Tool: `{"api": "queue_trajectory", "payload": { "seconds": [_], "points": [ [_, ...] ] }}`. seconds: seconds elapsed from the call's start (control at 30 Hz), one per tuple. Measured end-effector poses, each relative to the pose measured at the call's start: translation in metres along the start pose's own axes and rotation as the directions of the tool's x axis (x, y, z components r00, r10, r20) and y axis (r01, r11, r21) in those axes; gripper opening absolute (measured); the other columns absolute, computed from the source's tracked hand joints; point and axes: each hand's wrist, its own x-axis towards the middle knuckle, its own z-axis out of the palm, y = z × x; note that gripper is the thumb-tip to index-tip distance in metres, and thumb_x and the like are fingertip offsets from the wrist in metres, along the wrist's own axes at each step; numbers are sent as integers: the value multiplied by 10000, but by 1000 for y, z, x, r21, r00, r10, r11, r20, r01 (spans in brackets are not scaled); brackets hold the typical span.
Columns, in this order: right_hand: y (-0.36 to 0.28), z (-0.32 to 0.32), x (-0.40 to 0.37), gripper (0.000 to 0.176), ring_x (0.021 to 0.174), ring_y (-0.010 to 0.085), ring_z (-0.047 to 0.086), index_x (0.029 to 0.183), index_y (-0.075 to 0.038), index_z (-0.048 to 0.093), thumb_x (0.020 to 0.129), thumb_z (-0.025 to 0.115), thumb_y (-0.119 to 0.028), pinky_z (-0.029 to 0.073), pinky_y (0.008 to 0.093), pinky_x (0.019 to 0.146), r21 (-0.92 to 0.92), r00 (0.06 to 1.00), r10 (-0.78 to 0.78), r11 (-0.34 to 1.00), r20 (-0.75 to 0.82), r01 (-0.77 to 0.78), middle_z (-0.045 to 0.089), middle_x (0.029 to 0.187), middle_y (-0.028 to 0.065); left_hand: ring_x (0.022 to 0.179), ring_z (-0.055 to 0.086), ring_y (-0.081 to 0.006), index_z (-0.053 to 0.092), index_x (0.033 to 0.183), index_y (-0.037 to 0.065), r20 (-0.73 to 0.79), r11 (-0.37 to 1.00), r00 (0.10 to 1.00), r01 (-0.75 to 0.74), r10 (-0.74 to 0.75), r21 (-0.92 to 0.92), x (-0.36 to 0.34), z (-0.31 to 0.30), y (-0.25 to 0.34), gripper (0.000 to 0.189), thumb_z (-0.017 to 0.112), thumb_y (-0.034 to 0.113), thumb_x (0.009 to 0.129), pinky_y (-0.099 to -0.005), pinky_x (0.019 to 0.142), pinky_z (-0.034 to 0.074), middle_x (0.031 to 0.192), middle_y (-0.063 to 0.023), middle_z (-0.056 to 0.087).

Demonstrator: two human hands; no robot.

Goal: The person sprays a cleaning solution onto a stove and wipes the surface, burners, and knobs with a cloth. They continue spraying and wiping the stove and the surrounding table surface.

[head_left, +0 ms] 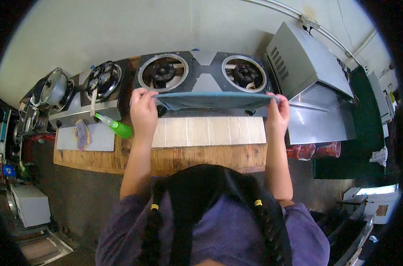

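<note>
My left hand (143,108) and my right hand (277,110) each pinch one end of a blue-grey cloth (215,99), stretched flat between them. The cloth hangs over the front edge of a two-burner gas stove (203,73). Below the cloth lies a pale striped mat (208,131) on the wooden counter (188,157). Both arms reach forward from my purple sleeves.
A green spray bottle (115,126) lies left of my left hand. A sponge (82,134) rests on a grey board (99,138). Further left stand a second stove with a multi-cup pan (103,79) and a steel pot (54,88). A metal oven (308,66) stands at right.
</note>
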Motion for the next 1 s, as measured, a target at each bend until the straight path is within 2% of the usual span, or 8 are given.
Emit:
{"api": "queue_trajectory", "payload": {
  "seconds": [0.1,0.2,0.47,0.53,0.6,0.73,0.9,1.0],
  "points": [
    [-72,29,-12,135,786,135,486,990,-105,545,876,616,-121,384,252,694,485,996,-42,871,-85,78,565,976,21,844,559,-209,666,819,59,-159,905,971,97,-177,-415,7,-31,34,231,541,-113,729,-299,715,487,956,-85,542],
    [-116,40,-4,191,827,170,505,983,-113,547,839,663,-162,403,285,718,787,912,-311,617,268,-21,534,982,20,868,555,-179,675,789,59,-178,905,981,-144,77,-400,25,-54,66,255,539,-147,726,-274,727,486,1006,-93,503],
    [-128,118,-24,150,967,195,561,808,-48,663,685,749,-56,437,316,837,129,771,-151,988,618,90,624,1016,121,882,539,-153,675,783,49,42,459,903,-177,428,-871,24,-25,123,199,647,-127,693,-260,758,463,1011,-58,462],
    [-128,121,-31,158,965,186,570,819,-42,663,686,748,-42,446,316,842,81,754,-2,994,657,-68,629,1033,125,875,534,-145,671,806,54,262,299,941,193,213,-935,21,-30,130,197,659,-112,702,-262,738,460,1006,-47,460],
    [-122,118,-33,198,917,132,577,890,-31,645,720,745,-55,459,274,801,43,728,94,985,679,-167,635,1014,93,846,523,-139,652,875,71,259,242,950,214,175,-946,12,-24,127,220,677,-84,720,-259,688,443,1025,-39,467],
    [-116,110,-41,287,860,86,565,1031,-21,621,768,720,-77,453,215,744,-76,695,278,949,664,-307,619,909,19,800,516,-158,645,939,110,93,604,844,-297,529,-739,4,-19,101,337,630,-112,687,-266,635,426,1106,-72,480],
    [-93,88,-51,238,810,139,577,1021,-23,645,793,673,-82,463,270,755,-386,704,246,921,666,44,629,896,73,957,504,-252,631,958,32,483,720,735,-11,476,-693,-40,-14,82,244,590,-4,721,-317,721,472,1256,-174,410],
    [-85,78,-61,143,799,156,578,930,-10,638,796,657,-57,460,273,734,-409,722,354,906,594,-108,605,856,80,1091,480,-352,630,893,12,596,805,665,-13,450,-593,-62,-4,74,238,681,190,744,-402,879,441,1316,-216,385]
  ]
}}
